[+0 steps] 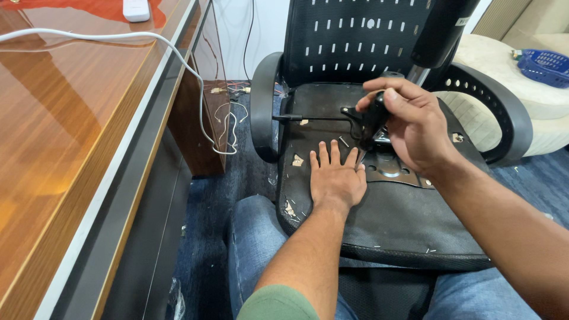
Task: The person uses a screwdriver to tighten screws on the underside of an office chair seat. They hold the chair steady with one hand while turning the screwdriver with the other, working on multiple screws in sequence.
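An office chair [379, 237] is seen overturned, the black fabric underside of its seat facing up and resting against the person's denim-clad knees; its armrests [264, 106] curve up on either side and the slotted backrest [355, 41] rises behind. To the left a polished wooden desk [65, 136] is noted, with a white cable [178, 59] trailing over its edge toward the floor. On the seat underside a black metal mechanism plate [394, 172] is fixed, with a thin lever rod [314, 118] running out to the left. Small fastener bits and wood chips [297, 160] are scattered over the fabric. The left hand [336, 178] is laid flat and open, palm down, fingers spread, just beside the plate, the forearm extended straight from a green sleeve. The right hand [412, 127] is closed around a black-handled tool [370, 121], wrist bent downward, the tip angled at the plate edge close to the left fingertips. Risk is judged as follows: should the tool slip off the metal, the left fingers could be struck, being so near the tip; loose bits could also be knocked off onto the blue carpet [207, 237] and lost.
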